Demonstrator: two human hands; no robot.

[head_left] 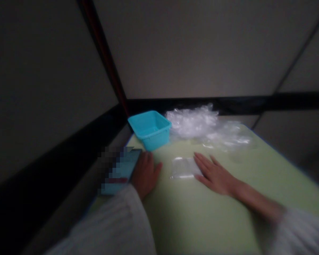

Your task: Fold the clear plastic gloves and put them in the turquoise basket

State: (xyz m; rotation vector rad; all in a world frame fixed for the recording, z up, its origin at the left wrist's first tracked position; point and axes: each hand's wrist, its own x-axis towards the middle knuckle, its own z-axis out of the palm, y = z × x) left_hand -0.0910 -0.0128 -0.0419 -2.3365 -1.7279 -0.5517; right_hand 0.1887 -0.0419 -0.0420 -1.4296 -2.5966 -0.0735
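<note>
A small clear plastic bag [183,168] lies flat on the pale green table top [191,212]. My right hand [215,174] rests palm down at its right end, fingers stretched out and a little apart, covering that edge. To the left, my left hand [146,173] lies on the table with its thumb spread away from the fingers and nothing visible in it. It is right beside a flat, light-blue-faced thing with a dark edge [122,177], partly blurred out, so I cannot tell what it is.
Behind my left hand stands an open turquoise plastic basket [156,139] at the table's back left. A heap of crumpled clear plastic bags [192,122] spreads along the back edge. Grey wall panels [191,49] with dark strips rise beyond the table.
</note>
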